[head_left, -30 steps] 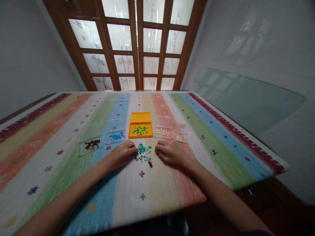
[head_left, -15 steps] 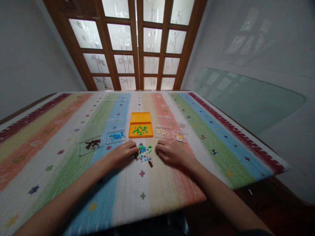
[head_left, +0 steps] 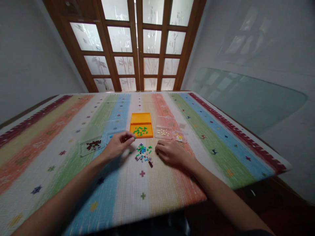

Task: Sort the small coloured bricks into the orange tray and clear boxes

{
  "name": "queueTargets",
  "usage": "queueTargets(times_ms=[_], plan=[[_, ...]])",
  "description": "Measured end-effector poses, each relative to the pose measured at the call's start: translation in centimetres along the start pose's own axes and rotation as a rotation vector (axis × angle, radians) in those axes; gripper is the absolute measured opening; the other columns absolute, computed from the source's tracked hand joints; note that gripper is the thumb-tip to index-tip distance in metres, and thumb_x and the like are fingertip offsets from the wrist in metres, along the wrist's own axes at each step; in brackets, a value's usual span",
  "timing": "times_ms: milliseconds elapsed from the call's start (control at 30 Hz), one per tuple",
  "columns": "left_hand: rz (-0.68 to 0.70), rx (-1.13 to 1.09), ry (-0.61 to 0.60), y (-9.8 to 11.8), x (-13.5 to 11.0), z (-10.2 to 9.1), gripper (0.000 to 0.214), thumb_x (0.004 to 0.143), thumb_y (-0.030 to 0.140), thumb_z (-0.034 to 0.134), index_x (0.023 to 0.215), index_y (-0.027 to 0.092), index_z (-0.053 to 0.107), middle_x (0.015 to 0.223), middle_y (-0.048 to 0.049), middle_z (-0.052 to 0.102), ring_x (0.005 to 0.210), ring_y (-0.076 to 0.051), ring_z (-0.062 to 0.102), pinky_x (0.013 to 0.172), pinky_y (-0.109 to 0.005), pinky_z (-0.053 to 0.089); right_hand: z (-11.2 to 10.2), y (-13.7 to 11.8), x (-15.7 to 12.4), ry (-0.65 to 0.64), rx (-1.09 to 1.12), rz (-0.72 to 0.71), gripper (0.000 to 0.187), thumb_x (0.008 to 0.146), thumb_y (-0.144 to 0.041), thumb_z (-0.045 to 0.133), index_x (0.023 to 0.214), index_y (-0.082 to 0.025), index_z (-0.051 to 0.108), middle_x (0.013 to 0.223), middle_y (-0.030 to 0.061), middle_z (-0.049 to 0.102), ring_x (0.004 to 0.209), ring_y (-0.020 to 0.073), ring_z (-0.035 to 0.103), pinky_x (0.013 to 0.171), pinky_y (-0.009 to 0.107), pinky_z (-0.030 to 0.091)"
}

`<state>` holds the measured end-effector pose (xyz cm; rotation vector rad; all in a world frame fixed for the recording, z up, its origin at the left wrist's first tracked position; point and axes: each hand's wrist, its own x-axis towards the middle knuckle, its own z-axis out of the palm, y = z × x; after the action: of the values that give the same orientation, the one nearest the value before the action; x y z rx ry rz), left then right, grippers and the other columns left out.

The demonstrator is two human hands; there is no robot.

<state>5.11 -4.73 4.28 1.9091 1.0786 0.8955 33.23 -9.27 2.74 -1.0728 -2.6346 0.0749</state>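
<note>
My left hand (head_left: 119, 143) is raised at the near left corner of the orange box, thumb and fingers pinched on a small green toy brick (head_left: 134, 138). It partly hides the clear box of blue bricks (head_left: 111, 136). My right hand (head_left: 169, 150) rests curled on the cloth, right of a loose pile of mixed bricks (head_left: 142, 150); what its fingers hold, if anything, is hidden. The pile has green, blue and grey pieces, with a dark brown brick (head_left: 150, 164) at its near edge. Green bricks (head_left: 140, 131) lie in the open orange box (head_left: 140, 118).
A clear box (head_left: 85, 153) of dark brown bricks stands at left. Right of the orange box are clear boxes with cream pieces (head_left: 162, 132) and yellow pieces (head_left: 179, 136). The striped tablecloth (head_left: 128, 196) covers the table; a wall stands along its right side.
My left hand has lifted from the pile and moved left and away from me, up to the orange box, with a green brick in its fingertips. My right hand has stayed put.
</note>
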Motion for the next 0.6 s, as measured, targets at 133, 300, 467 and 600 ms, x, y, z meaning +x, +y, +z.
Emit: queueTargets(times_ms=[133, 300, 467, 600], plan=[[0.051, 0.157, 0.066, 0.6, 2.2, 0.4, 0.015, 0.089, 0.031, 0.061, 0.091, 0.018, 0.069, 0.086, -0.0042, 0.073, 0.076, -0.017, 0.065, 0.075, -0.031, 0.054, -0.1, -0.1, 0.1, -0.004, -0.008, 0.004, 0.016, 0.090, -0.010, 0.050, 0.085, -0.016, 0.065, 0.087, 0.0063, 0.064, 0.071, 0.0147, 0.046, 0.063, 0.032, 0.026], [0.029, 0.283, 0.043, 0.8, 5.6, 0.5, 0.014, 0.085, 0.027, 0.062, 0.087, 0.017, 0.071, 0.084, -0.0052, 0.075, 0.075, -0.018, 0.067, 0.074, -0.030, 0.052, -0.1, 0.0, 0.1, -0.002, 0.007, 0.009, 0.014, 0.090, -0.010, 0.052, 0.086, -0.016, 0.065, 0.087, 0.0055, 0.064, 0.072, 0.0145, 0.047, 0.064, 0.031, 0.027], [0.018, 0.405, 0.027, 0.5, 7.5, 0.4, 0.014, 0.084, 0.025, 0.062, 0.086, 0.017, 0.073, 0.079, -0.0043, 0.075, 0.072, -0.018, 0.065, 0.070, -0.028, 0.049, 0.0, 0.0, 0.1, -0.004, -0.006, -0.008, 0.015, 0.091, -0.011, 0.051, 0.084, -0.016, 0.064, 0.088, 0.0061, 0.065, 0.072, 0.0147, 0.046, 0.064, 0.031, 0.027], [0.016, 0.427, 0.014, 0.2, 7.9, 0.5, 0.013, 0.083, 0.024, 0.062, 0.084, 0.017, 0.074, 0.075, -0.0035, 0.073, 0.069, -0.017, 0.064, 0.068, -0.027, 0.047, 0.1, 0.0, 0.1, -0.006, -0.022, -0.002, 0.014, 0.091, -0.013, 0.052, 0.084, -0.017, 0.064, 0.087, 0.0055, 0.065, 0.069, 0.0141, 0.045, 0.062, 0.032, 0.024]])
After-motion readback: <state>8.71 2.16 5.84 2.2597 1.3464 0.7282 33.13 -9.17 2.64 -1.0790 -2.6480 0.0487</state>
